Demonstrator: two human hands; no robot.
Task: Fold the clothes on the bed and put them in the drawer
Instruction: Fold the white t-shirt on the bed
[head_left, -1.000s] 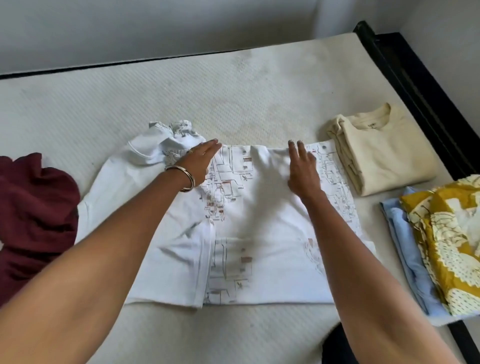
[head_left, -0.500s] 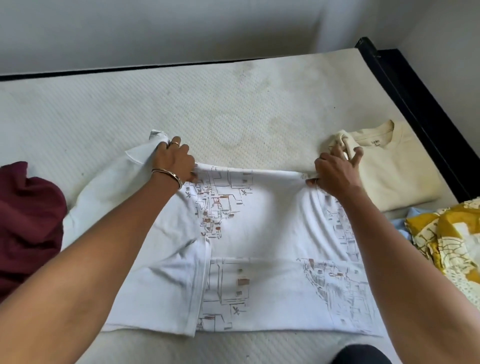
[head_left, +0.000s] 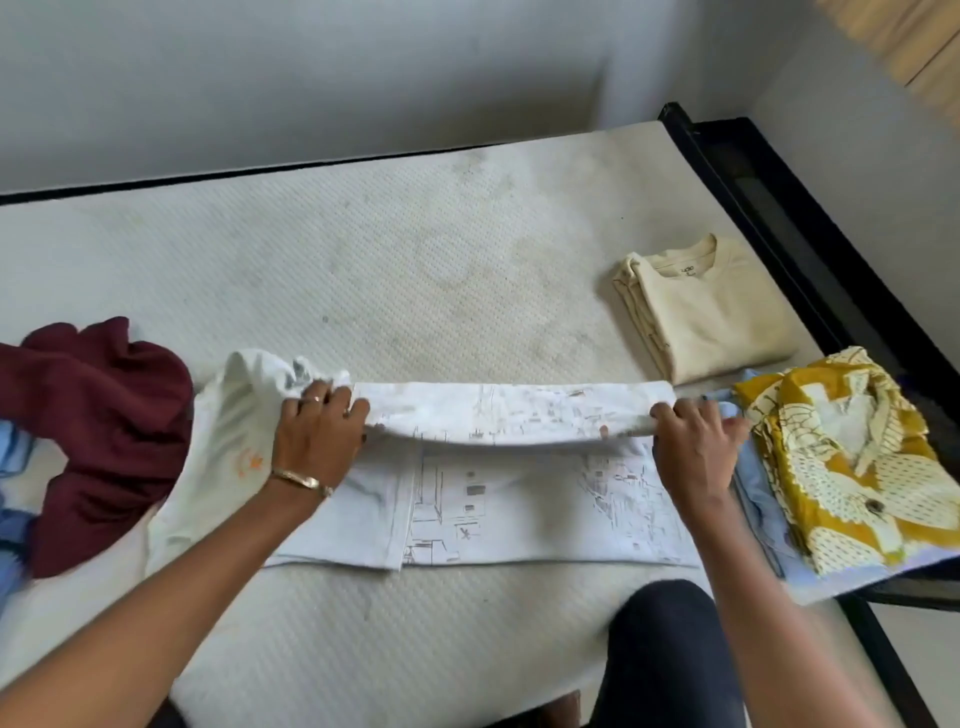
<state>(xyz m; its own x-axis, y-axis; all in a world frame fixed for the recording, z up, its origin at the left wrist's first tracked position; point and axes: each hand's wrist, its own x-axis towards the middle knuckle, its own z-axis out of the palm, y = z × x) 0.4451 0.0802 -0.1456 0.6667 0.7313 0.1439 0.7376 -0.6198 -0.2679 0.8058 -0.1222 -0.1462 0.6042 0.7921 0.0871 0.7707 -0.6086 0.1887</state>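
Note:
A white printed shirt lies on the bed's bare mattress in front of me. My left hand grips its far edge at the left, beside a bunched white sleeve. At the right end of that edge, my right hand grips it too. The far edge is lifted and drawn toward me, so the shirt's top half hangs as a fold over the lower half. No drawer is in view.
A folded cream shirt sits at the right. A yellow patterned garment rests on a light blue one at the right edge. A maroon garment is heaped at the left. The black bed frame runs along the right.
Both hands went from lying flat on the shirt to gripping its far edge, then pulled that edge up and toward me, folding the shirt over itself.

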